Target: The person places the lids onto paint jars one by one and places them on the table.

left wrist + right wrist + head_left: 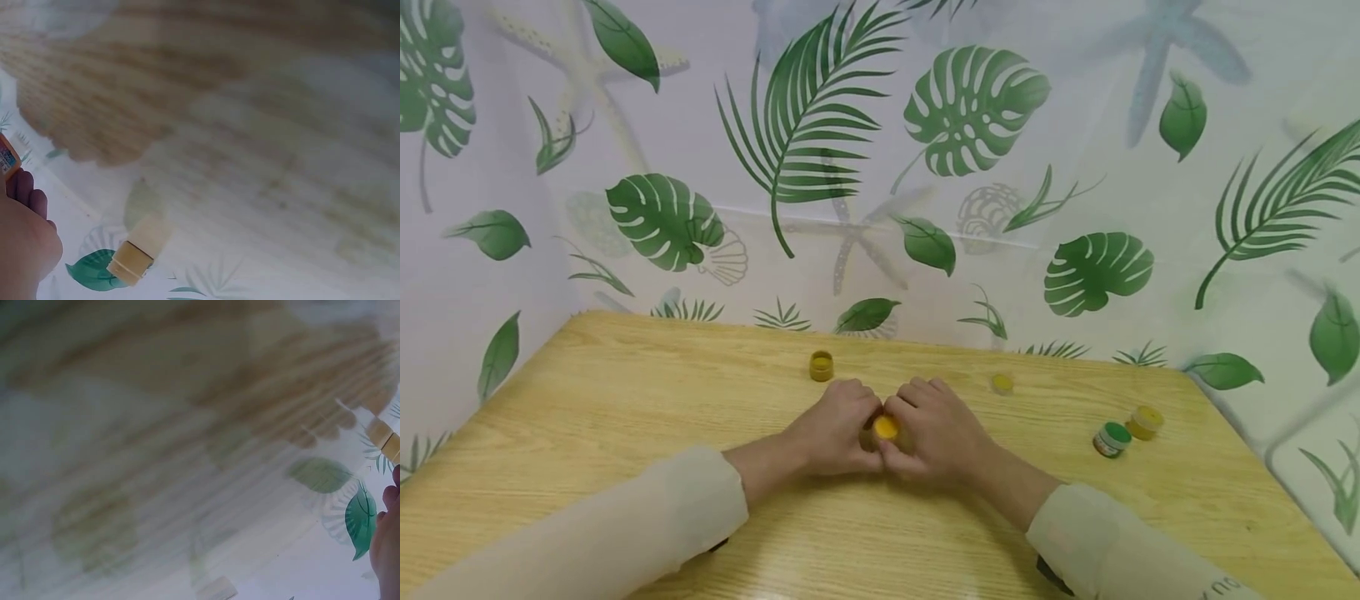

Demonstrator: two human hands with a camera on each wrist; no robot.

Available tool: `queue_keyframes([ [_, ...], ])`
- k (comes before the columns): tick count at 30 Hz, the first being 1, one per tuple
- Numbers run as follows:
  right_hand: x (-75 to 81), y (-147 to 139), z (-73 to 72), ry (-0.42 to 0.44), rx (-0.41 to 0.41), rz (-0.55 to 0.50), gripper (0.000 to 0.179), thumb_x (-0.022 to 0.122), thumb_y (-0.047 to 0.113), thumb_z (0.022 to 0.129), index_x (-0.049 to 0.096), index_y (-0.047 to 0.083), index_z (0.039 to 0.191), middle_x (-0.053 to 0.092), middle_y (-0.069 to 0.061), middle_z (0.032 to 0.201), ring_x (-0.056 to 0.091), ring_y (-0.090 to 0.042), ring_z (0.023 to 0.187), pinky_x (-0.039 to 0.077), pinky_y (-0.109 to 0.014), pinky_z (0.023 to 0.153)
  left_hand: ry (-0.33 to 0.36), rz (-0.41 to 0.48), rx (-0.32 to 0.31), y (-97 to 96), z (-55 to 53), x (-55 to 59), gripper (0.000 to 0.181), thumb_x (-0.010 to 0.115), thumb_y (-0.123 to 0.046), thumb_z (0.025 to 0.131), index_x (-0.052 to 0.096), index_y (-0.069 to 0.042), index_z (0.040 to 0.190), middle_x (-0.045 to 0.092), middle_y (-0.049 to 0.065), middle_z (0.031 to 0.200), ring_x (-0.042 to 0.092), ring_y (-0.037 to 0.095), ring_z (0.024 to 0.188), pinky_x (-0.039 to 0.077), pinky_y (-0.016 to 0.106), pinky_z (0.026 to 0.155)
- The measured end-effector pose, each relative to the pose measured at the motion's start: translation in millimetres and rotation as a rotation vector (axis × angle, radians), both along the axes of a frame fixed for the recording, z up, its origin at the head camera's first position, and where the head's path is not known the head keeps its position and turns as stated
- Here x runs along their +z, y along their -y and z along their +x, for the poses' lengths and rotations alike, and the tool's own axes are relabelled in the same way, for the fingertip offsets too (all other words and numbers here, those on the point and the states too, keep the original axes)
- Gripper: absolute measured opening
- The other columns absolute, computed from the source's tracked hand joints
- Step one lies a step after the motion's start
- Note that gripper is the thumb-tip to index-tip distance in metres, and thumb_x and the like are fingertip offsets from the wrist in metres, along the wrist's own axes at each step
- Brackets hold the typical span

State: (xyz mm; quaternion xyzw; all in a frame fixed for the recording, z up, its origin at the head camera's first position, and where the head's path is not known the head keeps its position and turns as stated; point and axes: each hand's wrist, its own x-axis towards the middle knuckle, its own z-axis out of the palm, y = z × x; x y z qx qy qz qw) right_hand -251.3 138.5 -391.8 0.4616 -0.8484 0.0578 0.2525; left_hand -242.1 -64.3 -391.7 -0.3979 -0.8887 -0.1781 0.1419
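Observation:
Both hands meet around a small paint jar [886,427] with a yellow-orange top, low over the wooden table. My left hand [833,432] grips its left side, fingers curled behind and thumb in front. From the other side my right hand [938,432] holds it the same way, the two thumbs almost tip to tip. In the left wrist view the orange, printed side of the paint jar [7,159] shows at the left edge, beside the curled fingers. Only the edge of the right hand [386,544] appears in the right wrist view, and the held jar is hidden there.
Beyond the hands stands an amber jar [822,367]. Right of it sits a small pale container with a yellow top [1002,383]. Farther right, a green-topped jar [1112,439] stands close to a yellow jar [1146,423]. A leaf-printed sheet [865,233] backs the table [662,383].

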Motion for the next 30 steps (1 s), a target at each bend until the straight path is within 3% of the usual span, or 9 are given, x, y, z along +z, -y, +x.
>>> queue_keyframes([
  [6, 1.2, 0.3, 0.4, 0.006, -0.026, 0.010, 0.030, 0.056, 0.045, 0.089, 0.057, 0.016, 0.080, 0.050, 0.007, 0.075, 0.046, -0.012, 0.071, 0.035, -0.028, 0.067, -0.066, 0.009, -0.035, -0.5, -1.7, -2.5, 0.031, 0.080, -0.036, 0.072, 0.059, -0.015, 0.080, 0.049, -0.010, 0.069, 0.044, 0.010, 0.073, 0.039, 0.028, 0.075],
  [11, 1.2, -0.6, -0.5, 0.025, -0.055, -0.018, 0.048, 0.050, 0.060, 0.094, 0.051, 0.018, 0.071, 0.044, 0.007, 0.069, 0.042, -0.012, 0.067, 0.036, -0.028, 0.066, -0.034, -0.001, -0.029, -1.8, -0.3, -2.7, 0.030, 0.080, -0.037, 0.073, 0.060, -0.015, 0.080, 0.053, -0.008, 0.072, 0.047, 0.011, 0.075, 0.040, 0.030, 0.075],
  [18, 0.6, -2.0, -1.3, 0.035, -0.009, -0.048, 0.028, 0.056, 0.039, 0.087, 0.063, 0.013, 0.093, 0.060, 0.003, 0.086, 0.053, -0.015, 0.081, 0.043, -0.032, 0.072, 0.021, -0.038, 0.015, -2.4, 3.0, -2.1, 0.028, 0.072, -0.036, 0.082, 0.064, -0.010, 0.090, 0.056, -0.004, 0.079, 0.048, 0.013, 0.081, 0.040, 0.032, 0.078],
  [23, 0.1, -1.9, -1.9, 0.004, 0.017, -0.047, 0.024, 0.056, 0.035, 0.084, 0.060, 0.013, 0.091, 0.057, 0.003, 0.083, 0.050, -0.015, 0.077, 0.041, -0.030, 0.069, 0.008, -0.039, 0.016, -3.5, 3.0, -2.8, 0.026, 0.071, -0.035, 0.083, 0.063, -0.011, 0.088, 0.054, -0.005, 0.078, 0.047, 0.013, 0.080, 0.039, 0.032, 0.077],
  [30, -1.9, -3.0, -2.3, 0.023, -0.012, -0.038, 0.023, 0.056, 0.037, 0.083, 0.056, 0.014, 0.087, 0.052, 0.005, 0.079, 0.046, -0.013, 0.074, 0.038, -0.029, 0.068, 0.004, -0.037, 0.018, -4.1, 2.3, -2.8, 0.028, 0.074, -0.037, 0.082, 0.064, -0.011, 0.089, 0.053, -0.006, 0.076, 0.045, 0.012, 0.078, 0.037, 0.030, 0.076],
])
